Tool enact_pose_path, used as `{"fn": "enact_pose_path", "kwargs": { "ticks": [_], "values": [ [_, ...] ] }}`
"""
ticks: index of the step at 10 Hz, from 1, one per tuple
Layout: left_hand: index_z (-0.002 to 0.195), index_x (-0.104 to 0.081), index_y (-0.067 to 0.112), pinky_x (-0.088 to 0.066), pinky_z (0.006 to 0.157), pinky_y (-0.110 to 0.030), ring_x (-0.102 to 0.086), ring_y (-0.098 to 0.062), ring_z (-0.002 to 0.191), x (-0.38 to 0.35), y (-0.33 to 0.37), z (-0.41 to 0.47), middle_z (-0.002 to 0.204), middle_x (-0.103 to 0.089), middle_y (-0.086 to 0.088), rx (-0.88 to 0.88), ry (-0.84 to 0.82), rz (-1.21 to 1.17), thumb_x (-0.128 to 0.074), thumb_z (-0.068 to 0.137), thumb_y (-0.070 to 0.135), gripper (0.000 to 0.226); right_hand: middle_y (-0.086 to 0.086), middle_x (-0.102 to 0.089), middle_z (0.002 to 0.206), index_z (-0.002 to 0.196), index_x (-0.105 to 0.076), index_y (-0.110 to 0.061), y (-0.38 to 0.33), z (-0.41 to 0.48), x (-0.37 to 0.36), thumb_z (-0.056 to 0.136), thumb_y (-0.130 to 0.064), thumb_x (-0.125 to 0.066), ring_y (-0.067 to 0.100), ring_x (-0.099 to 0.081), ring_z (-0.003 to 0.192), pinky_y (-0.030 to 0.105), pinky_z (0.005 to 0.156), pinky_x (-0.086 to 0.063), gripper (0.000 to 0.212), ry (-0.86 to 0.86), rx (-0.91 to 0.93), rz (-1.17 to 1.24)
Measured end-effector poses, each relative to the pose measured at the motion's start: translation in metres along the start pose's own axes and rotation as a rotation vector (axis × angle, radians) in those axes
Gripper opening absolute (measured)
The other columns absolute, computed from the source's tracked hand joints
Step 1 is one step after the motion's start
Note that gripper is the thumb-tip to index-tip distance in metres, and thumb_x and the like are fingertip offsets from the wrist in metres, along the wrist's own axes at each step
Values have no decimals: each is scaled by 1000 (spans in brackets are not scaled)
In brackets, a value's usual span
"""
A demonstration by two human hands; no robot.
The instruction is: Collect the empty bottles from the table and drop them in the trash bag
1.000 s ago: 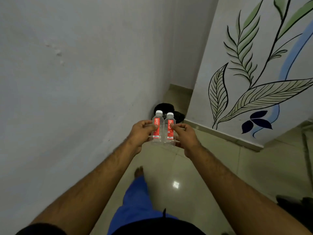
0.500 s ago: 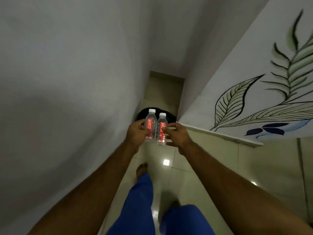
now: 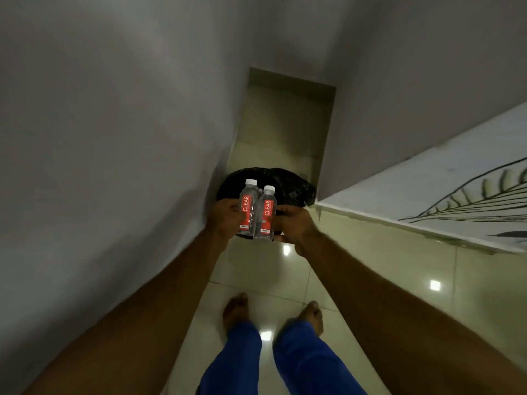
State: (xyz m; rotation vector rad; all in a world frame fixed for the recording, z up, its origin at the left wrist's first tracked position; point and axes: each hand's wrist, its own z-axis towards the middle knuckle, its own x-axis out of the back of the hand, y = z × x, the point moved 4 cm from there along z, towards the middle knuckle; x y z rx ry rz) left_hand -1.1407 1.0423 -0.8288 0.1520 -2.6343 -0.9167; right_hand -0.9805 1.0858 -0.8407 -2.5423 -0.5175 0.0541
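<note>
Two bottles stand upright, touching, just over the bag — collected, not yet dropped. The left hand and right hand each grip one; the bag's mouth seems open — too dark to tell.

The two bottles and both hands are covering the near part of the black trash bag, so its opening is not showing. The left hand is hiding its fingers behind the bottles. The picture's right edge is cutting off the painted leaf.
</note>
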Motion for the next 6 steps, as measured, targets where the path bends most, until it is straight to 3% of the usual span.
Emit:
{"fn": "enact_pose_path", "kwargs": {
  "ticks": [1, 2, 3, 4, 5, 6],
  "values": [
    [87, -63, 4, -57, 67, -26, -62, -29, 83, -19, -49, 76, 88, -66, -12, 94, -29, 12, -53, 92, -6, 15, 12, -72, 112, 125, -63, -8, 35, 66, -16, 91, -12, -68, 20, -72, 85, 27, 55, -57, 34, -19, -25, -36],
    [95, -67, 1, -57, 84, -39, -64, -30, 90, -31, -69, 109, 103, -68, -17, 82, -39, 93, -56, 92, 2, 12, 11, -72, 115, 126, -63, -12, 51, 97, -22, 94, -16, -64, 24, -72, 94, 29, 59, -57, 32, -29, -29, -32],
    [110, -66, 1, -46, 77, -26, -58, -22, 92, -41, -65, 115, 103, -63, -5, -2, 25, 169, -57, 96, 13, 21, 10, -72, 102, 110, -68, -16, 57, 111, -23, 96, -9, -57, 24, -71, 88, 32, 65, -58, 18, -2, -3, 18],
    [118, -64, 1, -39, 66, -15, -54, -20, 95, -44, -55, 99, 103, -58, -6, -34, 67, 153, -50, 99, 13, 26, 4, -67, 84, 90, -64, -20, 53, 95, -20, 97, -5, -54, 16, -64, 71, 27, 58, -55, 20, 42, -4, 70],
    [128, -58, 5, -51, 92, -28, -60, -31, 113, -41, -43, 69, 123, -64, -14, -72, 62, 218, -50, 92, 1, 37, 5, -62, 79, 87, -61, -20, 36, 60, -13, 97, -4, -52, 15, -58, 66, 29, 59, -53, 21, 85, 28, 81],
    [132, -56, 7, -47, 103, -41, -57, -32, 123, -35, -26, 43, 133, -60, -15, -126, 32, 246, -49, 93, 2, 40, 8, -62, 82, 92, -62, -15, 21, 25, -7, 96, -6, -53, 19, -57, 71, 33, 64, -53, 14, 79, 60, 98]
  ]
}}
